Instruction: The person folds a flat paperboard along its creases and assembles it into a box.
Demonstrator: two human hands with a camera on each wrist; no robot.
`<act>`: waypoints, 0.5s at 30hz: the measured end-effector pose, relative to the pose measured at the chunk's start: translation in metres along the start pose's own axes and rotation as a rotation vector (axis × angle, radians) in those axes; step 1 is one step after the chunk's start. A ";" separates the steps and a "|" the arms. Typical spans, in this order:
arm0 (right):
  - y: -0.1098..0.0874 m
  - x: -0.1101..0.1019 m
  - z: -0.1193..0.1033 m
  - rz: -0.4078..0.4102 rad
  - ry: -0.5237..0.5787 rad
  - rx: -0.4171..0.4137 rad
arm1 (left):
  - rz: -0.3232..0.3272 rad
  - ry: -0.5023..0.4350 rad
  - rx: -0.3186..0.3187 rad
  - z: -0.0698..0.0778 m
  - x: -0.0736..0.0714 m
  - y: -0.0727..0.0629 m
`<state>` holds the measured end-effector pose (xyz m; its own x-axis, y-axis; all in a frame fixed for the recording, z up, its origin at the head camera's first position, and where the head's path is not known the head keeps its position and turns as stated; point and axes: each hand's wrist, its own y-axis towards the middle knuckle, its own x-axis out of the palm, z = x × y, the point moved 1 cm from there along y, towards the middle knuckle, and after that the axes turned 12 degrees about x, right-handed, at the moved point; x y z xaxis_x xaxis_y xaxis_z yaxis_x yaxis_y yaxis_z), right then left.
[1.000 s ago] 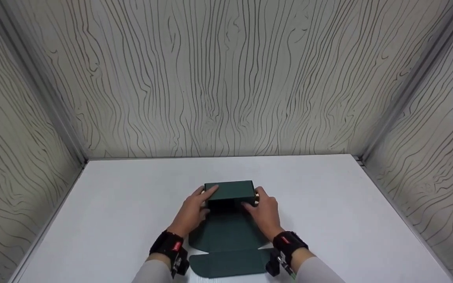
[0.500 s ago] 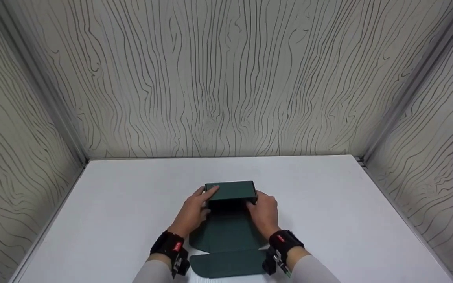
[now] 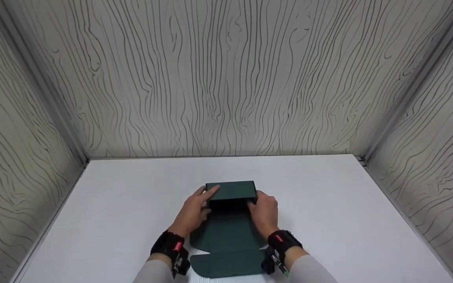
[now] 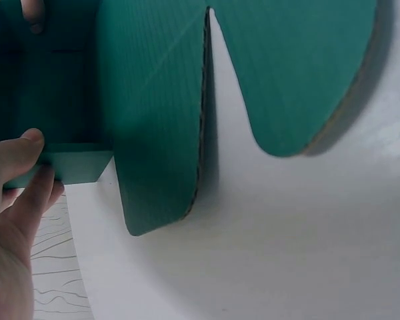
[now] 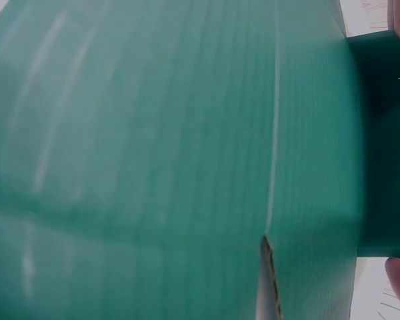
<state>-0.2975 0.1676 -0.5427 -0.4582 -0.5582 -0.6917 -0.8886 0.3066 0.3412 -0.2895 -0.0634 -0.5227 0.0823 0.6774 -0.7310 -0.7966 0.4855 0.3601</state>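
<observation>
Green box — one, fingers on two sides

head view high, forward-down; close wrist views share box

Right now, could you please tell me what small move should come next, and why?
Perhaps free the right hand and raise the lid: it lies folded outward, leaving the green box open, and the left hand grips the opposite side, so it could probably steady the box alone.
</observation>
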 end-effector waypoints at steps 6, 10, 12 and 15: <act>0.000 0.002 0.000 0.061 -0.050 -0.038 | 0.000 0.026 -0.009 0.000 0.000 0.001; 0.001 0.004 0.000 0.070 -0.033 -0.019 | -0.003 0.015 -0.015 0.001 -0.001 0.001; 0.001 0.004 0.001 0.074 -0.021 -0.007 | -0.001 0.016 -0.005 0.000 0.000 0.000; 0.001 0.005 0.001 0.081 -0.010 0.001 | 0.000 0.010 -0.010 0.000 0.000 -0.001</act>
<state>-0.3009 0.1658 -0.5464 -0.5282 -0.5235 -0.6685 -0.8487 0.3515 0.3953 -0.2888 -0.0634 -0.5230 0.0765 0.6718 -0.7368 -0.8024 0.4802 0.3545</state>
